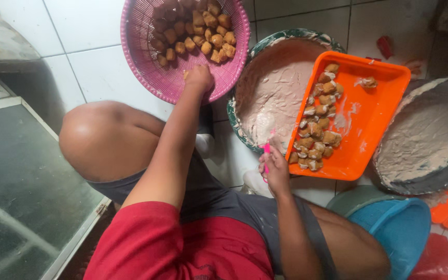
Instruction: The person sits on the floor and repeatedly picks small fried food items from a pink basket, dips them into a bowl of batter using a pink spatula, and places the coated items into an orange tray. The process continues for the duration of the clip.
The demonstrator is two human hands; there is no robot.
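My left hand [199, 78] reaches into the pink woven basket [136, 57], fingers curled at its near wall beside a small brown piece; a heap of brown fried tofu puffs [195, 28] lies at the basket's far side. Whether the hand grips a piece is hidden. My right hand [275, 166] is shut on a thin pink tool [266, 150] near the lower corner of the orange tray [374, 119]. On the tray lies a row of filled tofu puffs [320, 119], smeared with pale paste.
The tray rests across a green-rimmed bowl of pale paste [270, 98]. A grey-rimmed bowl of paste [431, 140] sits at right, a blue basin [400, 228] below it. White floor tiles lie around; a dark glass pane [22, 171] is at left. My bare knees flank the bowls.
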